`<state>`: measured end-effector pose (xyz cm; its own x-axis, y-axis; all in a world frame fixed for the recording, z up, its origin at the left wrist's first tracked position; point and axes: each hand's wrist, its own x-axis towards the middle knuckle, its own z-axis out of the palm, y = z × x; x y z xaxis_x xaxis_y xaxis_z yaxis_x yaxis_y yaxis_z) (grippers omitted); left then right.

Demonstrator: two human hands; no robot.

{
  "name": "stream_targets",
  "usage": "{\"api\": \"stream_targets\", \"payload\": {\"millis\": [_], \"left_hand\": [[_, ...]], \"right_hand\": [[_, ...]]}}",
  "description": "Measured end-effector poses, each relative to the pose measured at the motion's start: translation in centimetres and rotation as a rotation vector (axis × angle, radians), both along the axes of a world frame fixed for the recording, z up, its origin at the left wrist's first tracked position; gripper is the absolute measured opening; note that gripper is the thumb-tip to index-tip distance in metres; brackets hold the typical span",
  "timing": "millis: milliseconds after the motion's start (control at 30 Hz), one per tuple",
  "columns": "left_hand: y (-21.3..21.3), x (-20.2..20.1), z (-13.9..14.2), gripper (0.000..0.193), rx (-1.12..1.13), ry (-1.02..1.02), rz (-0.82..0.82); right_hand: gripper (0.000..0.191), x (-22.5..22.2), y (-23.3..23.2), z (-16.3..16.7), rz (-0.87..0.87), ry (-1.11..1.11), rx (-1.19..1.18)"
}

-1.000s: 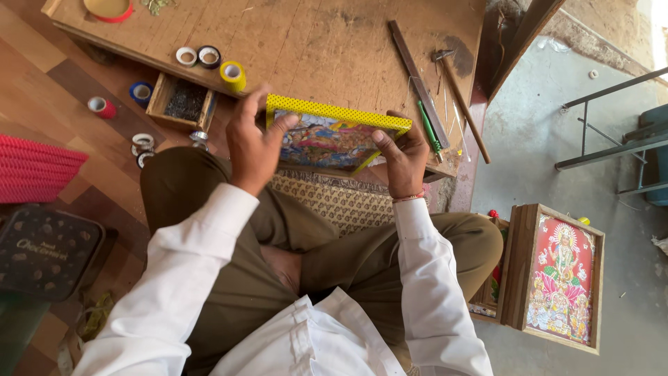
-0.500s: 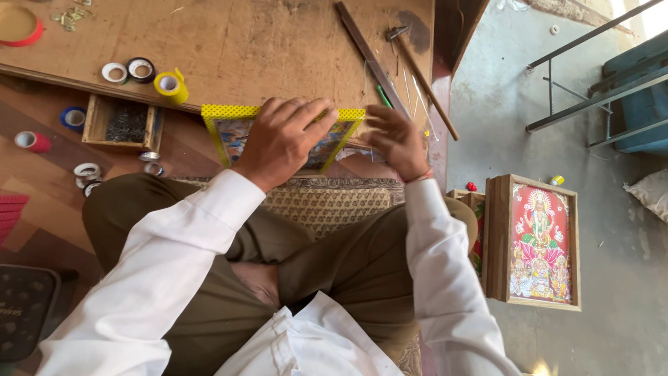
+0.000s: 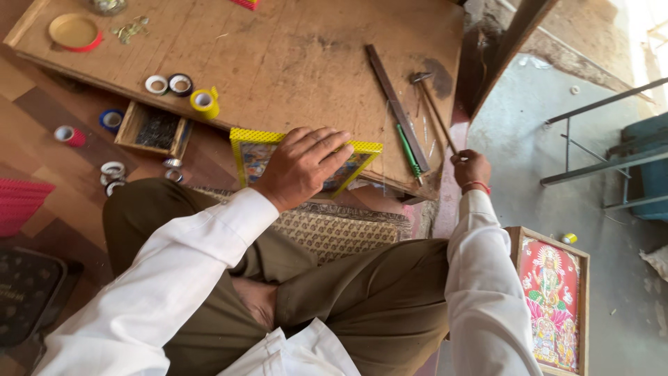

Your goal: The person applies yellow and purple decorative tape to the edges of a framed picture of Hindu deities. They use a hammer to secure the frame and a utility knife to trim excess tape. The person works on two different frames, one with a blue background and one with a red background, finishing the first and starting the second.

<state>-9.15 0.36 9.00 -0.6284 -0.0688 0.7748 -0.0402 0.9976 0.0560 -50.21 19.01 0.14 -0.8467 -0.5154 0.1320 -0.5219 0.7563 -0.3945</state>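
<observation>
While the left hand (image 3: pixel 300 166) presses flat, fingers spread, on the yellow-framed picture (image 3: pixel 362 154) on the tabletop (image 3: pixel 292 56), the right hand (image 3: pixel 470 167) closes around the hammer handle (image 3: pixel 437 111)

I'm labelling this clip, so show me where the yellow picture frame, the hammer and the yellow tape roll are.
yellow picture frame (image 3: pixel 245 147): head view, left rail.
hammer (image 3: pixel 438 111): head view, wooden handle.
yellow tape roll (image 3: pixel 204 102): head view, top rim.

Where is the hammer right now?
In the head view, the hammer lies on the wooden board, right of the dark strip, its handle end at the right hand.
</observation>
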Motion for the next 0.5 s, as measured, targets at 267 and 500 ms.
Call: {"api": "stream_targets", "payload": {"millis": [267, 500], "left_hand": [[0.1, -0.3, -0.2, 0.029, 0.037, -0.001, -0.018], [-0.3, -0.6, -1.2, 0.020, 0.184, 0.029, -0.068]], "right_hand": [[0.021, 6.6, 0.5, 6.2, 0.027, -0.197, -0.611], [0.030, 21.7, 3.9, 10.7, 0.267, -0.673, -0.971]]}}
